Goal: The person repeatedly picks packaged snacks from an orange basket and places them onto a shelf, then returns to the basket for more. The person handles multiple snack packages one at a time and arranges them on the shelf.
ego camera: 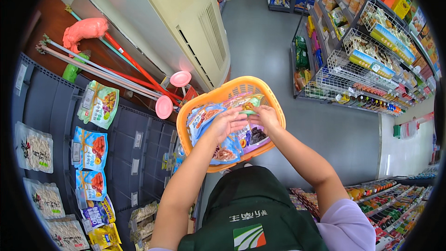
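Observation:
An orange plastic shopping basket is in front of my body, filled with snack pouches. My left hand is over the basket with fingers spread, its fingertips close to a green dried-fruit pouch. On the other side, my right hand pinches the near edge of that pouch; some blur covers this spot. Blue pouches lie in the basket's left and near part. Beneath my right hand is a purple pouch with dark dried fruit pictured on it.
At left, a dark pegboard shelf rack carries hanging pouches, including a green one and blue ones. Mops and long handles lean by a cream floor-standing air conditioner. Wire-basket shelves with snacks stand across the aisle.

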Demonstrator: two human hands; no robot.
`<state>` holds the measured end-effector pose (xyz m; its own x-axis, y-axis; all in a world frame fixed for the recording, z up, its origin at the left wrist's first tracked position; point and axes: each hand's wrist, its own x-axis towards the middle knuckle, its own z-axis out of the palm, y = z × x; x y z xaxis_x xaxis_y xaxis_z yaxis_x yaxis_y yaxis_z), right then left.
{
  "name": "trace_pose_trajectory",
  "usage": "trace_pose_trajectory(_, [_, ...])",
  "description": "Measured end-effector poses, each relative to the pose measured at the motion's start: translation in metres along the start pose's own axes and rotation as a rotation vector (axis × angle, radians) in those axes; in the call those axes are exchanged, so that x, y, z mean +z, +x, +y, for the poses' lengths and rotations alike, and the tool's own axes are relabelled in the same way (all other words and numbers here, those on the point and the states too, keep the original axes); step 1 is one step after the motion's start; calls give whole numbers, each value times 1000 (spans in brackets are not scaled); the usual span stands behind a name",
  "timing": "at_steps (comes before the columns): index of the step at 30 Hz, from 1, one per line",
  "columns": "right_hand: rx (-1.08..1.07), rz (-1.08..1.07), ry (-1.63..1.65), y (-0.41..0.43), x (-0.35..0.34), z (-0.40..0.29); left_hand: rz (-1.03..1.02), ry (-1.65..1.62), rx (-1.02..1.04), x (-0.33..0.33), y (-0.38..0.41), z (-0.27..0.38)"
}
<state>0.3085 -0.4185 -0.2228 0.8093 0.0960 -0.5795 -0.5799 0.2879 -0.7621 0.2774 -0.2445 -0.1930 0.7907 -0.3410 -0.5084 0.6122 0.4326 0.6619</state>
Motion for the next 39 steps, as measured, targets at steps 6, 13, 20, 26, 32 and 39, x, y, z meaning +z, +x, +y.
trace_pose_trajectory(6, [-392, -177, -61, -55, -15, -31, 182, 324, 300, 2, -23, 30])
trace_pose_trajectory(13, [-564, -454, 78, -91, 5, -67, 121, 101, 404, 13, -73, 83])
trace_pose_trajectory(20, [-457, -679, 247, -97, 36, -61, 138, 93, 500, -8, -122, 94])
trace_pose_trajectory(26, [-306, -862, -79, -98, 87, -75, 232, 74, 502, -8, -169, 84])
trace_pose_trajectory(32, [-276, -984, -362, -89, 160, -76, 416, 228, 646, -24, -191, 68])
trace_pose_trajectory(39, [-211, -1064, -395, -83, 212, -56, 546, 89, 702, -52, -217, 64])
